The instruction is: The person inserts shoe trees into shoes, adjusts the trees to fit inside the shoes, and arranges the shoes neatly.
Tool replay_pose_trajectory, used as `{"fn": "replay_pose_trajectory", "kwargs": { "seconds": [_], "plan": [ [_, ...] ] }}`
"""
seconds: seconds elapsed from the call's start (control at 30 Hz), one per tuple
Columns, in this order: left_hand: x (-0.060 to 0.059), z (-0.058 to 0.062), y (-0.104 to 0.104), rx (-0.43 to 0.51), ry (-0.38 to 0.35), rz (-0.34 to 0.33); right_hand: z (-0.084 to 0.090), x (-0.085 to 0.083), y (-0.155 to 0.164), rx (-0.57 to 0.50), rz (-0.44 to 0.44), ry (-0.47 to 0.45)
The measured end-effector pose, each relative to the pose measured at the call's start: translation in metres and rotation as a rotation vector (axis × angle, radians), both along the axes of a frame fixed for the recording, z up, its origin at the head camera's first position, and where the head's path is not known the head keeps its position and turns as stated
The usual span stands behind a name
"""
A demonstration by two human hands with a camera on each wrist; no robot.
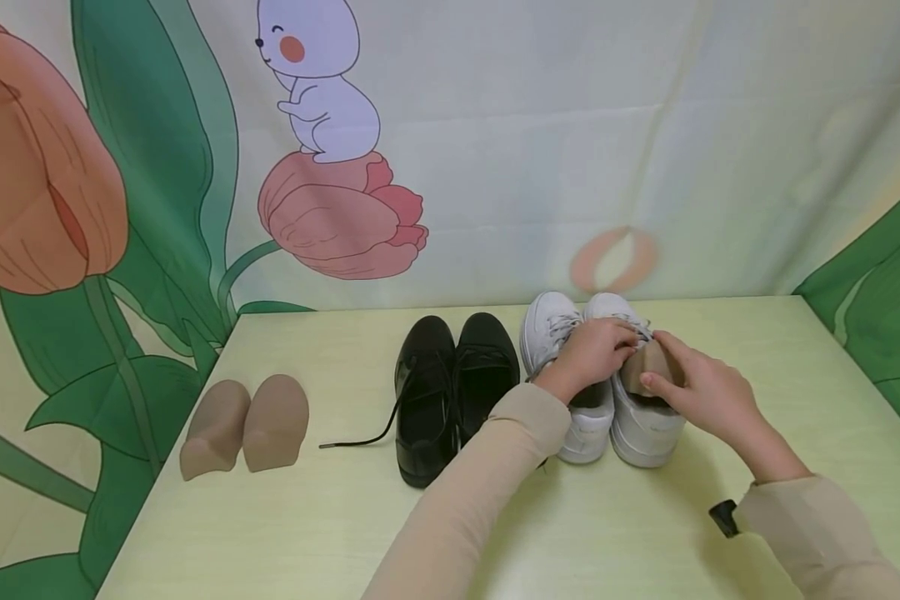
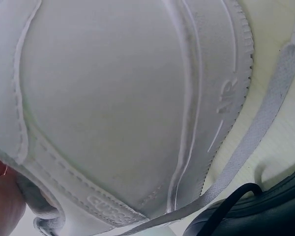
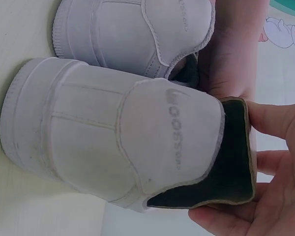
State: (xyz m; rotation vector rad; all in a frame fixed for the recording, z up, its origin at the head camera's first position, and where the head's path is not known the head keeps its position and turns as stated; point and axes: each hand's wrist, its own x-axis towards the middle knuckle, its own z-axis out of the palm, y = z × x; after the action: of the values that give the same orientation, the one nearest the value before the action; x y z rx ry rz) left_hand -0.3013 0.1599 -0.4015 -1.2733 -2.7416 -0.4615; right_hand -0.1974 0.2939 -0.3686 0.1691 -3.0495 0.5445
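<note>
Two white sneakers stand side by side, toes toward the back. In the head view my right hand (image 1: pixel 712 392) grips a beige shoe insert (image 1: pixel 648 371), thumb on one side and fingers on the other. The insert sits partly in the opening of the right white sneaker (image 1: pixel 648 437); its dark hollow inside (image 3: pixel 233 157) sticks out above the heel in the right wrist view. My left hand (image 1: pixel 592 354) reaches across the left white sneaker (image 1: pixel 547 321), its fingers curled at the right sneaker's tongue and laces. The fingertips there are partly hidden.
A pair of black shoes (image 1: pixel 423 458) stands left of the white ones, one black lace (image 1: pixel 367 442) trailing onto the table (image 1: pixel 270 533). Two more beige inserts (image 1: pixel 277 421) lie at the left. A printed cloth (image 1: pixel 495 167) hangs behind the table.
</note>
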Motion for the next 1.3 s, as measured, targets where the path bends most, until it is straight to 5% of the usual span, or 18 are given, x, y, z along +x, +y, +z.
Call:
{"fn": "replay_pose_trajectory", "kwargs": {
  "seconds": [0.33, 1.03, 1.3],
  "plan": [
    [0.0, 0.0, 0.0, 0.006, -0.001, 0.003, -0.005, 0.001, 0.001, -0.01, -0.001, 0.01],
    [0.001, 0.0, -0.001, 0.044, -0.034, 0.03, -0.021, 0.01, -0.001, -0.162, -0.054, 0.181],
    [0.0, 0.001, 0.001, 0.022, -0.032, 0.032, -0.022, 0.007, -0.001, -0.153, -0.05, 0.168]
  ]
}}
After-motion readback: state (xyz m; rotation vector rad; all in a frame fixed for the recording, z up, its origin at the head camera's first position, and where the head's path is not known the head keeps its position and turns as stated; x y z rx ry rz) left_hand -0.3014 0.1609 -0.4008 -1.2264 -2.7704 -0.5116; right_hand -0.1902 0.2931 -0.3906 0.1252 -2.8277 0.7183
